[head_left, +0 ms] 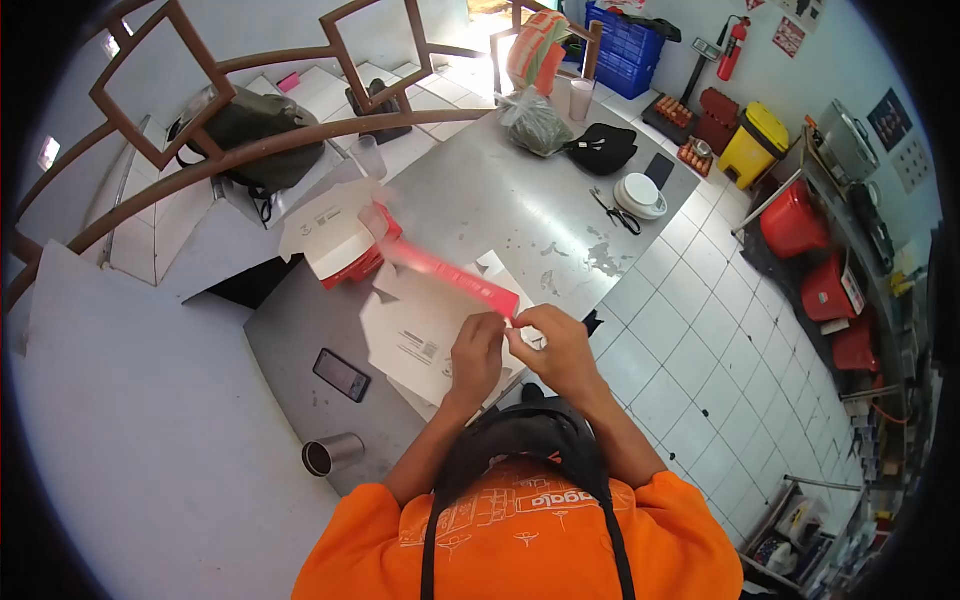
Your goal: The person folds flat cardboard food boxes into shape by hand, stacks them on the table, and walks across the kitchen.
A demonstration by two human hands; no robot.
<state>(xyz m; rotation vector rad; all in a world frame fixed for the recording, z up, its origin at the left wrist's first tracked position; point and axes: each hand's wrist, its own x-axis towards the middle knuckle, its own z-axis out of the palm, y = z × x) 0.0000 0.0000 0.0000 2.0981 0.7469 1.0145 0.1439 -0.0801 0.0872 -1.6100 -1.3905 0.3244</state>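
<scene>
A flat cardboard box blank [413, 325], pale on its upper face with small print, lies on the metal table in front of me. Along its far edge rises a red printed side panel [455, 277], blurred towards its left end. My right hand [556, 345] pinches the near right corner of this panel. Beside it, the bent fingers of my left hand [478, 355] close on the same corner; the exact grip is partly hidden. Further back on the left sits a folded box [335, 232] with red sides and its pale lid raised.
A phone [342, 375] and a metal tumbler [334, 455] are to the left. Towards the table's far right lie scissors [615, 212], a round white scale [640, 196], a second phone [659, 170], a black cap [602, 148] and a plastic bag [536, 125]. A brown railing [290, 135] borders the far side.
</scene>
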